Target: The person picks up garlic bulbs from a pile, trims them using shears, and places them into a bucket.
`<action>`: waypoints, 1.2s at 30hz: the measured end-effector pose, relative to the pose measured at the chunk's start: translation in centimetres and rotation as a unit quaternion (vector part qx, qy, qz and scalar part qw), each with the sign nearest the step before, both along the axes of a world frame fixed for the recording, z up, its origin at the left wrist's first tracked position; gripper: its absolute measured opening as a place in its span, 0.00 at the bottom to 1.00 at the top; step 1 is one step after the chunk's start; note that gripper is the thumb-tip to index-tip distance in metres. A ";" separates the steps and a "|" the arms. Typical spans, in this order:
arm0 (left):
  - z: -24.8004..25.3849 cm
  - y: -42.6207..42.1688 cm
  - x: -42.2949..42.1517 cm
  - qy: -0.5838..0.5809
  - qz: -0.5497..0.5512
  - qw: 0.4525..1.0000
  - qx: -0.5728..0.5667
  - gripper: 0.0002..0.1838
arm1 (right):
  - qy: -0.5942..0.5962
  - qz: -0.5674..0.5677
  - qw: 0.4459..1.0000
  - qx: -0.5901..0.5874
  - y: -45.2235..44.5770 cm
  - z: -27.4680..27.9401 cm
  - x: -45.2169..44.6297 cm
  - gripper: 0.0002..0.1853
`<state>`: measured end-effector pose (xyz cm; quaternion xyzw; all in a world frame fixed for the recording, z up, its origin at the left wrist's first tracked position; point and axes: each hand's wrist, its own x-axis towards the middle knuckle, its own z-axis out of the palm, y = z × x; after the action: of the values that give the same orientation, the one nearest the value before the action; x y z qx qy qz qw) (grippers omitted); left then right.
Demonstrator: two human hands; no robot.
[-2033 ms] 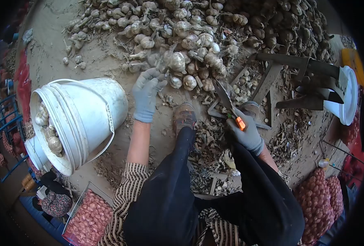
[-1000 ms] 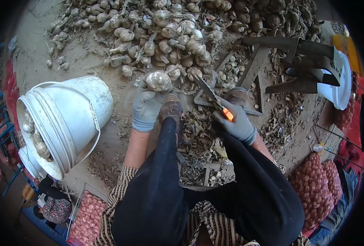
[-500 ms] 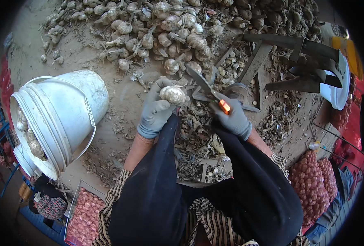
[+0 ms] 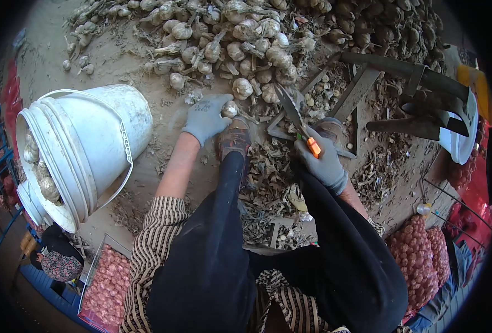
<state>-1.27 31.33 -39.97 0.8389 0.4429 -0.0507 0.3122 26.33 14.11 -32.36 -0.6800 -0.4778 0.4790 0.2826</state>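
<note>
My left hand (image 4: 208, 117), in a grey glove, reaches forward above my shoe (image 4: 235, 139). Its thumb and fingers are closed around a small garlic bulb (image 4: 230, 109). In my gloved right hand (image 4: 322, 161) is a pair of shears (image 4: 291, 109) with orange handles, the blades pointing up and left toward the pile. Loose garlic bulbs with stems form a large heap (image 4: 235, 51) on the ground just beyond both hands. One pale bulb (image 4: 242, 89) lies at the heap's near edge, close to my left hand.
White stacked buckets (image 4: 104, 119) with garlic inside stand at left. A metal frame (image 4: 357, 91) lies at right, amid dry peelings (image 4: 265, 166). Full net sacks (image 4: 418, 250) sit lower right. Lower left are a crate of bulbs (image 4: 107, 283) and another person (image 4: 60, 263).
My left hand has moved forward and slightly left, toward the heap. The large bulb it held up is no longer seen in it. The shears' blades now look parted.
</note>
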 end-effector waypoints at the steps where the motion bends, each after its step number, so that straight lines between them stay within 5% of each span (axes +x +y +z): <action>1: 0.0 0.5 0.0 0.000 0.004 1.000 0.001 0.29 | -0.004 0.027 1.000 -0.002 0.3 0.2 0.1 0.28; 4: 0.8 1.1 -0.6 0.043 0.015 0.995 -0.086 0.27 | -0.088 0.099 0.991 -0.007 1.1 1.3 0.3 0.31; 5: 0.9 0.6 -1.1 -0.087 0.170 0.960 -0.205 0.26 | -0.100 0.110 0.989 0.002 1.1 1.4 0.3 0.32; 6: 2.0 -0.1 -1.0 -0.212 0.314 0.870 -0.316 0.24 | -0.102 0.107 0.989 -0.001 1.2 1.5 0.3 0.32; 7: 3.1 -1.3 -0.6 -0.316 0.356 0.821 -0.315 0.23 | -0.119 0.128 0.985 0.001 1.3 1.8 0.3 0.32; 11: 8.4 -3.5 2.1 -0.351 0.389 0.783 -0.335 0.22 | -0.139 0.167 0.976 0.004 1.4 1.6 0.2 0.34; 16: 8.6 -5.3 3.0 -0.279 0.244 0.909 -0.190 0.21 | -0.139 0.161 0.976 0.049 1.5 1.1 -0.3 0.33; 18: 10.2 -5.2 2.8 -0.276 0.237 0.917 -0.161 0.23 | -0.060 0.107 0.992 -0.015 1.4 1.7 -0.4 0.29; 20: 12.2 -5.3 1.8 -0.310 0.329 0.864 -0.222 0.24 | -0.038 0.025 0.998 0.032 0.8 0.9 -0.3 0.25; 23: 18.2 -5.3 -2.1 -0.305 0.366 0.878 0.045 0.24 | 0.031 -0.038 0.999 0.002 -0.4 -2.1 0.1 0.25; 26: 26.3 -4.8 -7.8 -0.243 0.402 0.808 0.355 0.27 | 0.140 -0.103 0.983 -0.058 -0.8 -2.5 -0.1 0.20; 27: 27.8 -4.3 -10.3 -0.238 0.416 0.759 0.440 0.27 | 0.158 -0.127 0.977 -0.063 -1.1 -3.6 0.2 0.05; 30: 31.5 -2.7 -16.8 -0.089 0.430 0.729 0.525 0.29 | 0.163 -0.114 0.979 -0.041 0.2 -0.7 -1.0 0.04; 31: 32.4 -2.3 -18.1 0.064 0.413 0.748 0.515 0.34 | 0.179 -0.108 0.977 -0.046 0.3 -0.2 -1.1 0.03; 34: 31.0 -2.5 -16.9 0.022 0.375 0.759 0.531 0.42 | 0.171 -0.113 0.978 -0.048 0.7 0.5 -1.5 0.05; 35: 30.3 -3.0 -14.1 0.046 0.326 0.752 0.571 0.43 | 0.140 -0.080 0.986 -0.044 0.2 -0.7 -0.7 0.17; 36: 29.1 -3.7 -11.6 0.025 0.250 0.764 0.594 0.38 | 0.128 -0.078 0.987 -0.052 -0.1 -1.2 -0.3 0.16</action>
<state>-12.85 27.61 -10.88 0.7143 0.5865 0.2814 -0.2581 26.01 14.01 -33.58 -0.6622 -0.3576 0.5627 0.3420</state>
